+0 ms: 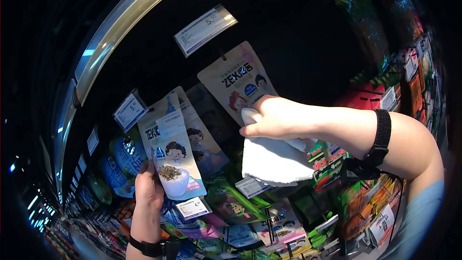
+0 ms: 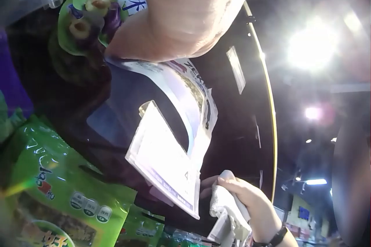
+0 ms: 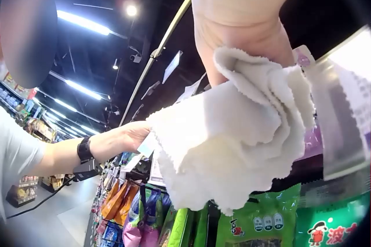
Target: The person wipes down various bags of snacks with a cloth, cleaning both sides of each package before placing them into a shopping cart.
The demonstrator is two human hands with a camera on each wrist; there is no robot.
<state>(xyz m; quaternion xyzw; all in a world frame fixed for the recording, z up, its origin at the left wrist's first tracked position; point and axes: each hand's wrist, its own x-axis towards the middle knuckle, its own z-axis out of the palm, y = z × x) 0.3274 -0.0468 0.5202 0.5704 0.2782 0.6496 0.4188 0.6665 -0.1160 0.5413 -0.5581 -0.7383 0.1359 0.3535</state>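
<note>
head view: left hand (image 1: 148, 188) grips one pale packet (image 1: 171, 154); right hand (image 1: 274, 116) clutches one white cloth (image 1: 274, 160).

Your white cloth (image 1: 272, 159) hangs bunched against the hanging snack bag (image 1: 239, 81). Your pale snack pouch (image 1: 171, 151) is tilted, lifted off the rack.

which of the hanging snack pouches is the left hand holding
The pale blue pouch showing a white bowl, lowest left of the cartoon-printed ones. The left hand grips its bottom corner; the beige pouch higher up sits by the right hand's white cloth.
</note>
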